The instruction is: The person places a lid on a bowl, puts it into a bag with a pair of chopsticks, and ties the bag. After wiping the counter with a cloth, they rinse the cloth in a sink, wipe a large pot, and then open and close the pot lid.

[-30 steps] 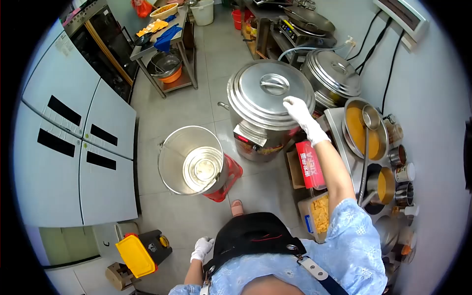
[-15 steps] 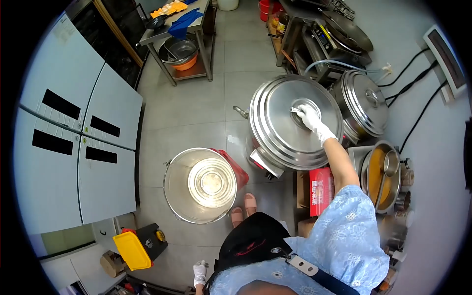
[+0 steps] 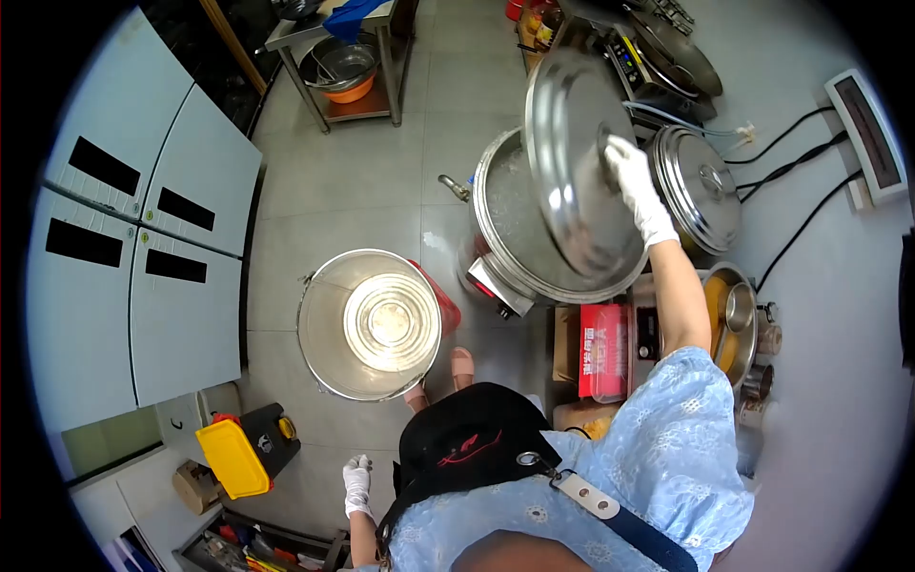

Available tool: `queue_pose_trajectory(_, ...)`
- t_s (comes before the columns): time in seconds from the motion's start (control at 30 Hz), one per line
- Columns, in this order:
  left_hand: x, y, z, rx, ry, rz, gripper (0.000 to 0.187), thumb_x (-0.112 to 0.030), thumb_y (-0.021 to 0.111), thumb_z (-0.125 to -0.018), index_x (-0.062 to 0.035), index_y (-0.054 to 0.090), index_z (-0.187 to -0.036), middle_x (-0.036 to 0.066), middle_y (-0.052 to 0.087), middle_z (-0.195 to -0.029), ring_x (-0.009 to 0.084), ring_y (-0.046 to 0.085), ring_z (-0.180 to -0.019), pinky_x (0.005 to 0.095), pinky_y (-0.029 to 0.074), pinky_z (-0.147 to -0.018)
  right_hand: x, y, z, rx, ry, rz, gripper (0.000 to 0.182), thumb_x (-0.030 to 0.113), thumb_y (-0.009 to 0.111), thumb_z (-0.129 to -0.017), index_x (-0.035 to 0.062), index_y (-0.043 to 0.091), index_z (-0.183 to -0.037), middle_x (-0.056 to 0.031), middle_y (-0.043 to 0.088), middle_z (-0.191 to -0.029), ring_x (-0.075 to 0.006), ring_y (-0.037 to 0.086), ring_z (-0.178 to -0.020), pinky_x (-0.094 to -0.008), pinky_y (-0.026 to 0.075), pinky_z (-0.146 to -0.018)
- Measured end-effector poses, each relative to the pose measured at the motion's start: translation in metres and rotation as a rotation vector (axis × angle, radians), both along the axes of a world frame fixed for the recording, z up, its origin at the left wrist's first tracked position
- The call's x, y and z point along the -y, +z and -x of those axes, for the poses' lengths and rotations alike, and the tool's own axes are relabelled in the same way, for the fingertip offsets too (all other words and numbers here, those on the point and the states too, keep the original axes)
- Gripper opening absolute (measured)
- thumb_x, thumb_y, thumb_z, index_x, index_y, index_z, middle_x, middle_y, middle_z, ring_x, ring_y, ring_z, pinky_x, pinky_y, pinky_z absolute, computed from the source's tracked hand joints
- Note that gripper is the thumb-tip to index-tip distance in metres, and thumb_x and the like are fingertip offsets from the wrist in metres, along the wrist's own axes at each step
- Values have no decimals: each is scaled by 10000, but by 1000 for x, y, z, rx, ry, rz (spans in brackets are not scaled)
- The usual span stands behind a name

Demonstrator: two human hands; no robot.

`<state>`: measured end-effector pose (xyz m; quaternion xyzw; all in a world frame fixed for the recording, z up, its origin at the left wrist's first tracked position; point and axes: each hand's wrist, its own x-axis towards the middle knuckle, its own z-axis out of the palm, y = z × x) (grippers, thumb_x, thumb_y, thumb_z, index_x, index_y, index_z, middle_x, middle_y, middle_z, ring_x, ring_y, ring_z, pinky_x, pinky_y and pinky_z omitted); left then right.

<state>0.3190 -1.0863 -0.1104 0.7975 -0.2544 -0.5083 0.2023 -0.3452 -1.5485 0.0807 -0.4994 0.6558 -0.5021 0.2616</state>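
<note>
My right hand (image 3: 633, 176), in a white glove, grips the handle of a large steel pot lid (image 3: 572, 162). The lid is tilted up on edge, its right side blurred toward my hand. Below it stands a big steel pot (image 3: 496, 214), partly uncovered, with cloudy liquid or steam inside; the lid hides the rest. My left hand (image 3: 356, 486), also gloved in white, hangs low at my side with fingers loosely apart and nothing visible in it. In front of my feet is a tall, open steel bucket (image 3: 319, 329), with only ringed metal showing at its bottom.
A second lidded pot (image 3: 701, 191) stands right of the big one. Nearer me are a red box (image 3: 602, 353) and a basin of orange liquid with a ladle (image 3: 736, 310). White cabinets (image 3: 105, 257) line the left, above a yellow-lidded bin (image 3: 233, 459).
My right hand has raised the lid off the big pot and tipped it upright, exposing the pot's inside. My left hand has come up further into view.
</note>
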Motion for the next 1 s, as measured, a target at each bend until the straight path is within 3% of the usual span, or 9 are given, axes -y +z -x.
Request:
queue_pose_trajectory(0.1, 0, -13, -16, -9, 8, -36, 203, -171, 567, -906, 11, 635, -845, 40, 625, -689, 108, 547, -603, 250, 450, -582, -9, 59, -9, 402, -16, 105, 303, 108, 570, -901, 12, 575, -1189, -28, 631, -872, -103, 548, -733, -221, 444, -688)
queue_pose_trajectory(0.17, -11, -23, -28, -35, -28, -57, 212, -174, 565, -904, 13, 632, -831, 50, 628, -681, 114, 551, -597, 257, 450, -578, -17, 81, -11, 538, 95, 240, 262, 113, 525, -936, 23, 551, -1181, 38, 514, -743, -85, 406, -604, -220, 373, -586)
queue_pose_trajectory(0.23, -17, -20, -31, -12, -62, -119, 213, -176, 566, -902, 11, 632, -825, 54, 628, -677, 117, 554, -595, 260, 449, -574, -31, 98, -17, 673, 77, 308, 275, 138, 524, -942, 12, 547, -1185, 12, 565, -826, -87, 448, -655, -227, 391, -616)
queue_pose_trajectory(0.3, -25, -23, -35, 14, -82, -182, 214, -178, 567, -899, 10, 632, -820, 58, 628, -673, 119, 556, -593, 264, 448, -571, -45, 109, -19, 760, -59, 314, 271, 180, 521, -943, 6, 566, -1147, -56, 627, -984, -164, 585, -857, -290, 478, -757)
queue_pose_trajectory(0.37, -41, -37, -46, -44, -55, -197, 213, -181, 573, -893, 8, 634, -817, 62, 631, -672, 124, 558, -587, 273, 446, -566, -50, 106, -9, 775, -264, 239, 250, 199, 488, -949, 19, 598, -1083, -76, 638, -978, -201, 611, -879, -326, 499, -772)
queue_pose_trajectory(0.5, -46, -30, -54, 3, -133, -219, 211, -180, 576, -891, 5, 631, -806, 61, 627, -666, 128, 551, -573, 279, 445, -558, -70, 93, 2, 702, -259, 253, 265, 229, 450, -946, 42, 622, -1021, -86, 646, -912, -216, 622, -793, -338, 510, -708)
queue_pose_trajectory(0.57, -54, -46, -69, -69, -24, -227, 209, -175, 570, -895, 0, 622, -794, 61, 620, -656, 130, 543, -559, 280, 445, -549, -79, 92, -3, 657, -264, 240, 264, 231, 449, -946, 44, 623, -1015, -85, 645, -898, -217, 621, -782, -339, 510, -697)
queue_pose_trajectory(0.9, -30, -59, -92, -64, -20, -112, 231, -187, 565, -903, 0, 610, -777, 55, 616, -654, 130, 537, -558, 278, 445, -547, -87, 87, 4, 553, -199, 213, 258, 248, 453, -936, 66, 632, -966, -77, 637, -814, -216, 616, -709, -343, 509, -619)
queue_pose_trajectory(1.0, -26, -58, -89, -47, -35, -116, 247, -198, 562, -906, -2, 606, -763, 49, 613, -653, 121, 533, -565, 278, 441, -547, -99, 107, -37, 563, -259, 213, 251, 239, 452, -935, 65, 632, -947, -77, 637, -804, -215, 614, -687, -338, 505, -596)
